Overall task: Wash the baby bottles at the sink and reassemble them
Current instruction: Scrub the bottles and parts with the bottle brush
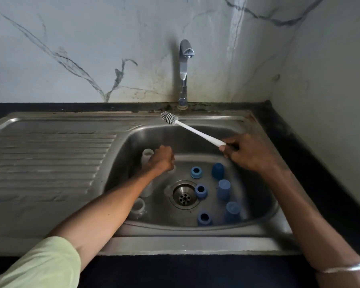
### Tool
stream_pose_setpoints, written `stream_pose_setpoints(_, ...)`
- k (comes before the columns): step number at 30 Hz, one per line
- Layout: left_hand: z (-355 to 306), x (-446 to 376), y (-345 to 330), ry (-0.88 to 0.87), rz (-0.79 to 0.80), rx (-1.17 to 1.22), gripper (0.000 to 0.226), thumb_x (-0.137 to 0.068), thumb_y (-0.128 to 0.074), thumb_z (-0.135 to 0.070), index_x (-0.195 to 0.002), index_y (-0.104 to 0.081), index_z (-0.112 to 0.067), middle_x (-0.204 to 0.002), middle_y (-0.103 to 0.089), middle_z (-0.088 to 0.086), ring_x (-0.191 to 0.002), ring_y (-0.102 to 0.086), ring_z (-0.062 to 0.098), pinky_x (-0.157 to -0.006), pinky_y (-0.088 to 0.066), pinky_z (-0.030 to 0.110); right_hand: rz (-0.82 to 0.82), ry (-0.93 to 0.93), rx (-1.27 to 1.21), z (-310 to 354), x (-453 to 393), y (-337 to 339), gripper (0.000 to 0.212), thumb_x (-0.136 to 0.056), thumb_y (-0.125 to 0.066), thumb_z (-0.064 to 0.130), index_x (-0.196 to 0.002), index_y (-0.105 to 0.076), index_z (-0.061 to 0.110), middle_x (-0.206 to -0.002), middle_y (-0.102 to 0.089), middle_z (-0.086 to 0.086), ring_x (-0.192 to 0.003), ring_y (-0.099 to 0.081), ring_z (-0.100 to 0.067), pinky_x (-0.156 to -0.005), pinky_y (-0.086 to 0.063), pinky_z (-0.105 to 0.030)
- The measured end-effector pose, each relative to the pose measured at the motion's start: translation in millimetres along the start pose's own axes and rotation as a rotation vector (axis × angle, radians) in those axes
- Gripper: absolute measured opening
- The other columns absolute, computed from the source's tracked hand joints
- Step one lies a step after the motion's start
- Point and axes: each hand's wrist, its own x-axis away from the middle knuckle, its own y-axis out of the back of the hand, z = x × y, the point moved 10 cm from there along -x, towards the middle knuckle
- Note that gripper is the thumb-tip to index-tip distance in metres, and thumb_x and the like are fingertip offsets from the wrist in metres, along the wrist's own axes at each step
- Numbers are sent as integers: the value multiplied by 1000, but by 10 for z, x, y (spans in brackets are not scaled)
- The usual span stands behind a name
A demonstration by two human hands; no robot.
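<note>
Both hands are over the sink basin. The right hand [247, 154] grips the end of a white bottle brush [192, 129], whose handle slants up and to the left so that the bristled head sits over the back rim of the sink [216, 242], just below the tap [184, 73]. The left hand [163, 160] is low in the basin with its fingers curled; a small pale piece shows just beside its knuckles, but whether the fingers hold anything cannot be told.

Bottle parts lie apart on the basin floor. Three clear bottles lie along the left side: one [147, 155] behind the left hand, one [148, 189] partly hidden under the forearm, one [138, 207] nearest the front. Around the drain [184, 196] are three blue collar rings [196, 172], each with a hole in the middle, and further right three blue caps [217, 171] standing in a rough line from back to front.

To the left of the basin runs a ribbed draining board [50, 154]. A dark counter [312, 146] frames the sink, with a pale veined wall [81, 48] behind. The left arm has a light green sleeve [42, 265]; the right wrist has a thin silver bangle [345, 269].
</note>
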Motion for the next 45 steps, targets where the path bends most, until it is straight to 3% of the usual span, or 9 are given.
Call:
stream_pose_setpoints(3,-83,-59,-130,-24,55,-132,25,-78,-74,-5,-102,-71,-10,-113,-67,14,-104,-67,32,-86,-57,40,4,2,-9,-26,-40,-51,32,-97,-56,31,-128,-62,24,-105,-68,-1,-83,-57,-8,-62,-34,-10)
stream_pose_setpoints(8,-112,-142,-350,-65,108,-253,27,-79,-72,-2,-104,-69,-9,-115,-65,15,-103,-67,33,-84,-57,40,20,5,-10,-45,-70,-94,30,-98,-55,32,-126,-62,26,-94,-63,4,-75,-54,-2,-60,-35,-12)
stream_pose_setpoints(12,-88,-153,-394,-76,127,-224,26,-78,-72,0,-103,-67,-7,-115,-64,16,-102,-66,34,-79,-53,36,21,-1,10,-51,-68,-102,33,-98,-55,32,-130,-59,25,-91,-59,6,-73,-51,0,-58,-33,-12)
stream_pose_setpoints(19,-76,-99,-384,-64,160,-198,37,-78,-74,-1,-115,-67,-7,-121,-63,16,-107,-66,31,-87,-56,36,40,-13,-24,-57,-30,-87,31,-98,-55,31,-127,-62,25,-98,-65,1,-78,-55,-3,-61,-36,-14)
stream_pose_setpoints(25,-401,-181,-398,-161,70,-108,43,-85,-74,-20,-126,-61,-23,-129,-58,8,-118,-59,30,-89,-50,37,9,-52,1,-208,13,70,31,-98,-55,32,-128,-62,27,-91,-62,4,-71,-50,1,-57,-31,-14)
stream_pose_setpoints(31,-603,-217,-687,-302,218,-40,60,-87,-74,-18,-143,-51,-26,-141,-53,6,-127,-53,24,-97,-48,33,5,-15,-36,-94,-23,29,28,-98,-55,31,-123,-65,27,-89,-64,4,-74,-54,-1,-58,-33,-16)
stream_pose_setpoints(34,-631,-200,-899,-323,267,-105,62,-85,-77,-21,-141,-52,-25,-140,-50,4,-125,-52,23,-92,-45,28,2,-10,-40,-141,-52,44,26,-98,-56,30,-121,-66,26,-89,-65,4,-74,-54,-1,-59,-33,-15)
stream_pose_setpoints(38,-619,-219,-815,-320,202,-68,49,-84,-78,-20,-130,-61,-18,-130,-58,6,-114,-59,21,-84,-48,27,-10,-24,-21,-197,-70,49,25,-98,-55,31,-119,-67,24,-85,-63,5,-72,-52,0,-58,-31,-13)
stream_pose_setpoints(45,-380,-245,200,-78,-72,406,38,-88,-75,-15,-125,-68,-13,-113,-68,-1,-104,-62,10,-92,-45,20,-32,-34,-57,-270,-56,134,20,-95,-61,26,-112,-70,23,-80,-64,7,-75,-58,-4,-67,-39,-23)
